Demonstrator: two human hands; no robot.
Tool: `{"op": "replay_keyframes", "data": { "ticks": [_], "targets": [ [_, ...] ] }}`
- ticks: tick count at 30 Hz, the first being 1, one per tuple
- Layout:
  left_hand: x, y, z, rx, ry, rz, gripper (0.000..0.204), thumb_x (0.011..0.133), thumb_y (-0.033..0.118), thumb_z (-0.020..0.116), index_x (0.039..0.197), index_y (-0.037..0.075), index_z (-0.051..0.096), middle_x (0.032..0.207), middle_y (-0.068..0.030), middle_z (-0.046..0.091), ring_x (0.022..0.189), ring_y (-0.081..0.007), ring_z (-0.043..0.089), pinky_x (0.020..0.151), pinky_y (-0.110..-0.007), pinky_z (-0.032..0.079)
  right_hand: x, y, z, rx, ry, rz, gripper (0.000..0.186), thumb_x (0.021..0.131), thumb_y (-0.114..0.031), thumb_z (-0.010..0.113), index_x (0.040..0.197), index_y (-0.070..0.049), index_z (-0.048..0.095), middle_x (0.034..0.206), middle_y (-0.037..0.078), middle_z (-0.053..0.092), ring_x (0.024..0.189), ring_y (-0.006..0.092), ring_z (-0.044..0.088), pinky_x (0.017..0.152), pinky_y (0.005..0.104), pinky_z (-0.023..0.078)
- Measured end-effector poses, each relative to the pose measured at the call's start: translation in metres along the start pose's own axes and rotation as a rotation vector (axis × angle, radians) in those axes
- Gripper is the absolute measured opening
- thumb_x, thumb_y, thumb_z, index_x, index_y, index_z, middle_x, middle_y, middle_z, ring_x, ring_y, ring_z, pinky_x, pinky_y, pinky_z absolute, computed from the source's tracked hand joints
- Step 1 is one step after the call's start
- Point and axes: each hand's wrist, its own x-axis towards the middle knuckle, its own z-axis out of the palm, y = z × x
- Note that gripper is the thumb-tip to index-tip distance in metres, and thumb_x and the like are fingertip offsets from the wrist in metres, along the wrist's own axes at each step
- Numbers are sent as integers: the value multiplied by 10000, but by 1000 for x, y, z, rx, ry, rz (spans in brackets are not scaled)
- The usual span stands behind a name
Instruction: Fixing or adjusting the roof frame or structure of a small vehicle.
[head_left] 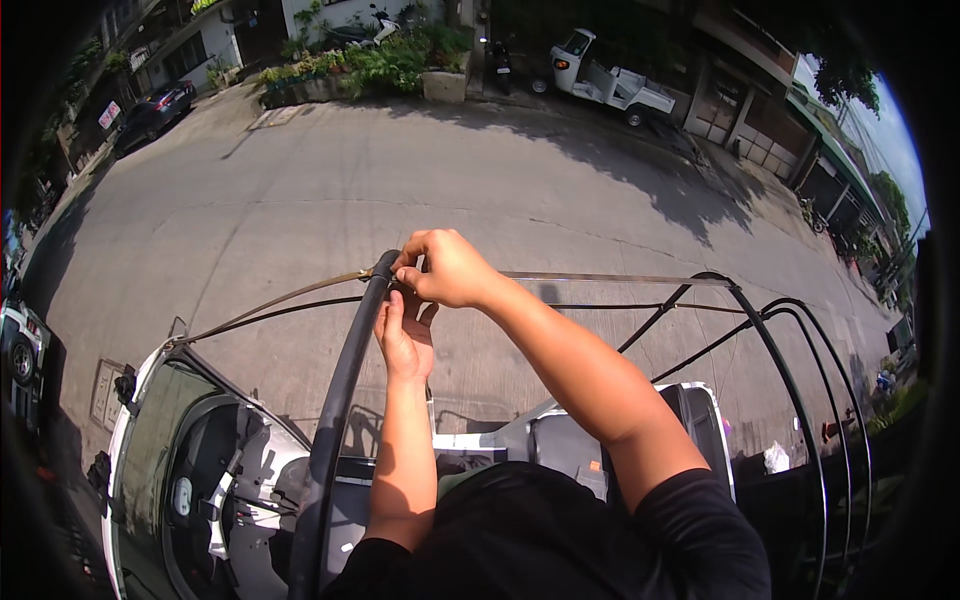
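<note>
1. What lies between your right hand (447, 268) and the bar end is hard to make out: the fingertips overlap the joint there, and any small piece pinched between them is too small to tell.
2. Your left hand (408, 350) is partly hidden: its upper fingers run behind the right hand and into shadow, so their tips cannot be followed.
3. The black bar (345, 410), just left of both hands, meets your fingers at its upper end; its lower end is cut off by the picture's edge.
4. The brownish rail (600, 278) runs to the right beyond your right hand; your hand and forearm hide part of it.
5. Your right hand is bent over the bar's top, thumb and fingers drawn in close together; you cannot tell whether they are fully closed on something.
6. Your left hand sits just below the right, palm turned up, thumb raised, fingers loosely bent near the bar; whether it grips anything, you cannot tell.
7. Below and left of your hands is the vehicle's windshield (150, 440); well beyond them, across the road (330, 190), stands a white three-wheeler (610, 85).
</note>
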Motion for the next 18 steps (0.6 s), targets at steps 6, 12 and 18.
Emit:
{"op": "replay_keyframes", "data": {
  "ticks": [6, 12, 18],
  "targets": [
    [5, 4, -6, -34, 14, -43, 276, 1045, 307, 533, 1235, 117, 597, 1135, -27, 678, 1034, -150, 661, 833, -356, 567, 0, 1, 1, 15, 2, -1, 148, 795, -107, 725, 908, -17, 754, 877, 146, 714, 762, 291, 673, 713, 398, 532],
    [-2, 2, -2, -46, -74, -6, 268, 1045, 318, 528, 1217, 126, 602, 1103, -19, 683, 1008, -148, 664, 800, -342, 561, 0, 1, 2, 18, 4, -3, 144, 793, -107, 724, 901, -15, 754, 875, 148, 713, 761, 293, 678, 717, 397, 539],
    [0, 2, 2, -82, 4, -43, 298, 1025, 355, 559, 1232, 146, 602, 1109, 2, 674, 1003, -137, 647, 806, -335, 523, 0, 2, 2, 22, 5, 14, 140, 793, -100, 727, 899, -13, 753, 877, 148, 716, 757, 295, 681, 710, 395, 539]
  ]
}}
